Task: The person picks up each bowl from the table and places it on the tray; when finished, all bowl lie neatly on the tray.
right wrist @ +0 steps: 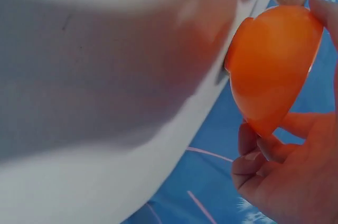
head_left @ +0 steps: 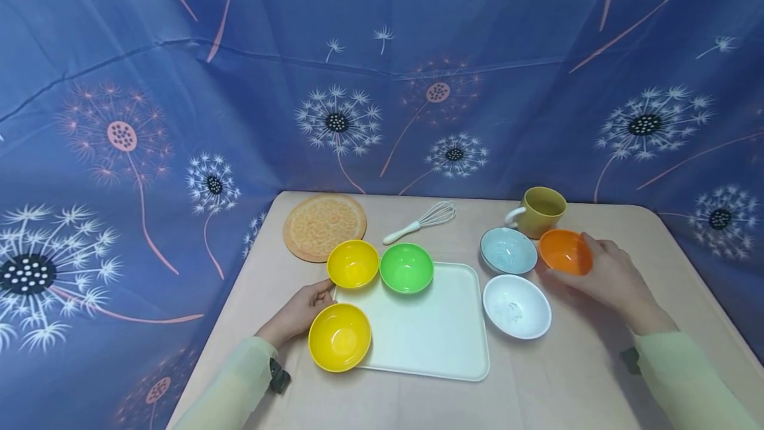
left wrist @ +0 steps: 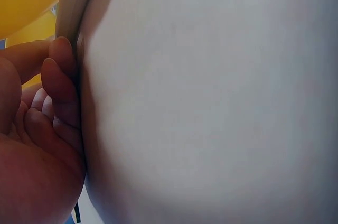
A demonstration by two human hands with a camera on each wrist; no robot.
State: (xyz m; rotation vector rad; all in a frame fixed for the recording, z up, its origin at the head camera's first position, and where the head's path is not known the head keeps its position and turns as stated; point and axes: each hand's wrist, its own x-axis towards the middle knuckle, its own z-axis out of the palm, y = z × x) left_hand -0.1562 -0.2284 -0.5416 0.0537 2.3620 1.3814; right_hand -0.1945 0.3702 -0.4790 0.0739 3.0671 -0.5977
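Note:
My left hand (head_left: 302, 310) is at the left edge of the white tray (head_left: 426, 330), its curled fingers pinching the rim. Two yellow bowls flank it: one (head_left: 353, 264) at the tray's back left corner, another (head_left: 340, 338) at the front left. On the right, my right hand (head_left: 611, 277) grips an orange bowl (head_left: 566, 252), thumb on the near side and fingers on the far side. The right wrist view shows that orange bowl (right wrist: 274, 65) from the side, held across its rim. Beside it stand a light blue bowl (head_left: 509, 251) and a white bowl (head_left: 516, 307).
A green bowl (head_left: 407, 268) overlaps the tray's back edge next to the yellow one. Behind lie a round pizza-patterned board (head_left: 324, 224) and a whisk (head_left: 420, 222). A mustard mug (head_left: 540, 211) stands at the back right, and a blue dandelion-print cloth (head_left: 382, 71) hangs behind the table.

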